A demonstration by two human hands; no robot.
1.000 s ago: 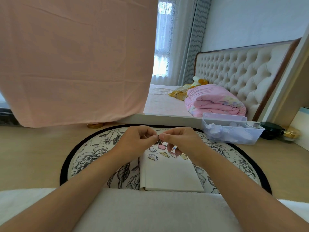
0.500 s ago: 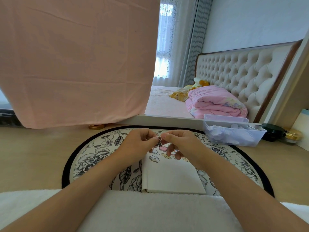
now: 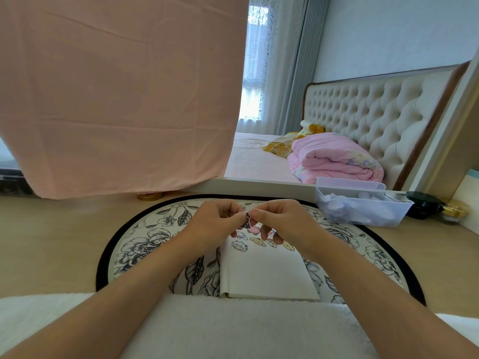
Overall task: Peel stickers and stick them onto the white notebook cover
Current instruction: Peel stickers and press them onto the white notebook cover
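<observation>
A white notebook [image 3: 264, 273] lies closed on a round floral mat [image 3: 145, 244], its spine to the left. Several cartoon stickers [image 3: 255, 240] sit along the cover's far edge. Above that edge, my left hand [image 3: 215, 224] and my right hand [image 3: 278, 220] meet fingertip to fingertip. A small dark sticker [image 3: 246, 221] is pinched between them, hanging edge-on. I cannot tell whether a backing piece is still on it.
A clear plastic bin [image 3: 363, 206] of white items stands at the mat's far right, with a black jar [image 3: 422, 204] and a gold-lidded jar [image 3: 453, 211] beyond it. A pink cloth [image 3: 116, 94] hangs at the left. A white fluffy surface [image 3: 220, 330] lies nearest me.
The dark sticker has come into sight between my fingertips, and my hands have drawn slightly apart. The notebook has not moved.
</observation>
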